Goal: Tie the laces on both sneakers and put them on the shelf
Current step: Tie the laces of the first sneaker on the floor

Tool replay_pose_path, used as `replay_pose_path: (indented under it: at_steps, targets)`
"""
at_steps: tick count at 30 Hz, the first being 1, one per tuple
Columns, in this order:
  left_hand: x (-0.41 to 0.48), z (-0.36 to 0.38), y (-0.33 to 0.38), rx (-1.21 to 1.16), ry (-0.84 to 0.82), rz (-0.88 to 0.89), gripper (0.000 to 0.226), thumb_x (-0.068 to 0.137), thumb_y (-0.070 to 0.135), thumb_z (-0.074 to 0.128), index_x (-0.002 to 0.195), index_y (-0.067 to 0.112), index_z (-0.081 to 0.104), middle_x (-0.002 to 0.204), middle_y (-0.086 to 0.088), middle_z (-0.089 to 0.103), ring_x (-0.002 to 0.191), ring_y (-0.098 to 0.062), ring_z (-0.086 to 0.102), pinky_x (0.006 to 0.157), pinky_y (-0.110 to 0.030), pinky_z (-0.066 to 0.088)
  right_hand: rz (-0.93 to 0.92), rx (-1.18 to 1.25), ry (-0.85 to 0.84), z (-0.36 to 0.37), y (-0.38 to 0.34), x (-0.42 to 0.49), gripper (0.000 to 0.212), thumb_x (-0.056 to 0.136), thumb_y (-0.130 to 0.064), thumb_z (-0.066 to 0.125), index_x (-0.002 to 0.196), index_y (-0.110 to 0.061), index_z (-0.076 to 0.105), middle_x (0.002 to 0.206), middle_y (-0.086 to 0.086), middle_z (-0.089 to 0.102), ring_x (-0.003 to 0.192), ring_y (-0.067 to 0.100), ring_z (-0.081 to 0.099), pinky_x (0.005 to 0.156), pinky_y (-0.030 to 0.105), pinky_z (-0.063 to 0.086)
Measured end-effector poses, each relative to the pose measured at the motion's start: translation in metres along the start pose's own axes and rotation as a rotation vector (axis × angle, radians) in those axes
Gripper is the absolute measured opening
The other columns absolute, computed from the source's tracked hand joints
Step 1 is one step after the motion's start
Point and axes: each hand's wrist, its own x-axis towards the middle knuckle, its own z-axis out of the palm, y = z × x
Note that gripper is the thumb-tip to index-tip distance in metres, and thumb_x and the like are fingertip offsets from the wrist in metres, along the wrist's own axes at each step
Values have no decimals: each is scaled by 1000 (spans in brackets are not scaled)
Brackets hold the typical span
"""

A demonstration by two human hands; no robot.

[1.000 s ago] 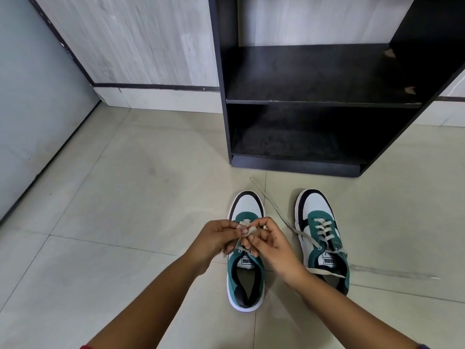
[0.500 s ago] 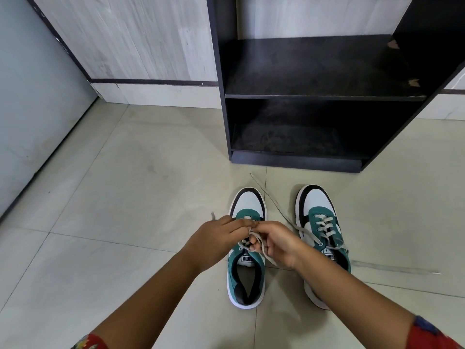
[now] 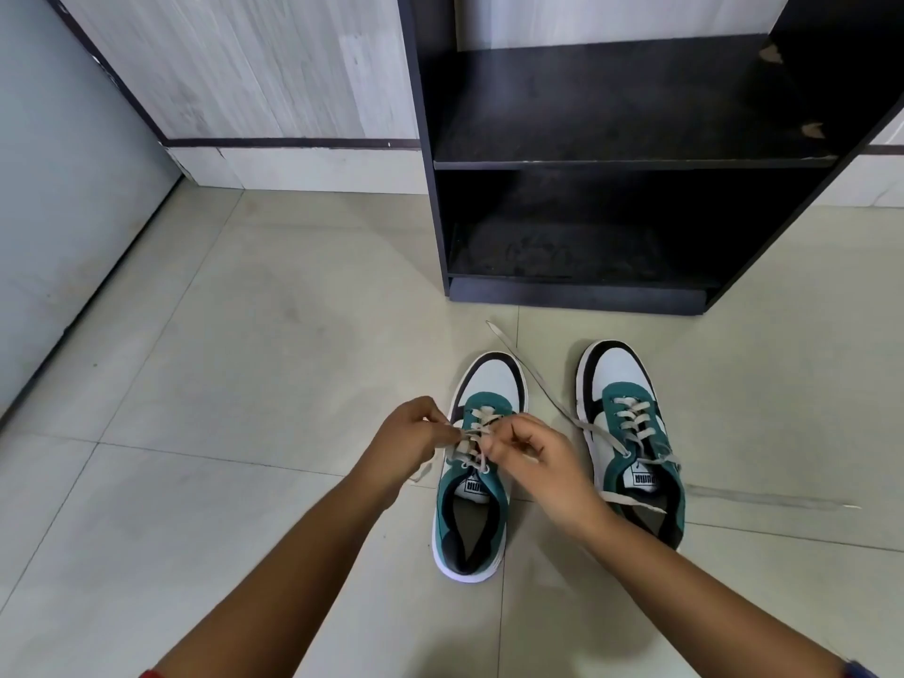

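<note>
Two green, white and black sneakers stand side by side on the tiled floor, toes toward the shelf. Over the left sneaker (image 3: 472,511), my left hand (image 3: 408,437) and my right hand (image 3: 535,460) each pinch a strand of its beige lace (image 3: 473,435), pulled tight between them above the tongue. One loose lace end trails on the floor under my left hand. The right sneaker (image 3: 631,433) sits untouched, with its lace (image 3: 533,376) untied and running across the floor toward the shelf. The black shelf unit (image 3: 626,161) stands just beyond the shoes, both boards bare.
A grey door or panel (image 3: 58,198) runs along the left side. A pale wood-grain wall with a white skirting (image 3: 303,163) stands behind the shelf. Open tiled floor (image 3: 244,359) lies to the left of the sneakers.
My hands have drawn apart sideways, pulling the left sneaker's lace taut between them. A lace end now hangs below my left hand. The sneakers have not moved.
</note>
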Motion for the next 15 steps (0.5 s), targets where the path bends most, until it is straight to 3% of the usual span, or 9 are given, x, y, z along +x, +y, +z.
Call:
replay_pose_path:
  at_steps: [2, 5, 9, 12, 15]
  targets:
    - [-1, -3, 0, -49, -7, -57, 12, 78, 6, 62, 72, 9, 52, 62, -5, 48, 50, -14, 33, 46, -22, 23, -125, -359, 70, -2, 5, -5, 17, 73, -34, 74, 78, -19, 66, 96, -17, 60, 98, -6, 53, 85, 4, 35]
    - [-4, 0, -1, -116, -42, -98, 13, 78, 6, 63, 70, 9, 53, 64, -5, 48, 48, -13, 34, 46, -23, 25, -287, -642, 138, 2, 7, -9, 28, 70, -43, 72, 94, -31, 66, 109, -15, 58, 108, -1, 48, 95, 11, 29]
    - [-6, 2, -4, -149, -46, -104, 14, 78, 5, 62, 68, 9, 53, 71, -11, 49, 47, -12, 32, 45, -22, 26, -401, -724, 187, 5, 2, -6, 19, 74, -37, 69, 91, -29, 70, 100, -11, 65, 99, 10, 56, 86, 31, 46]
    - [-7, 0, -3, -163, -52, -106, 15, 78, 8, 66, 70, 8, 53, 72, -12, 50, 46, -12, 34, 45, -22, 27, -395, -752, 201, 4, 1, -4, 14, 75, -35, 67, 85, -26, 70, 96, -11, 65, 97, 8, 55, 84, 30, 47]
    - [-9, 0, -3, -163, -29, -96, 14, 79, 12, 66, 71, 7, 56, 74, -11, 63, 61, -17, 55, 59, -28, 39, -334, -656, 180, 3, 1, -6, 8, 76, -30, 65, 80, -24, 65, 97, -11, 62, 99, 4, 51, 87, 22, 41]
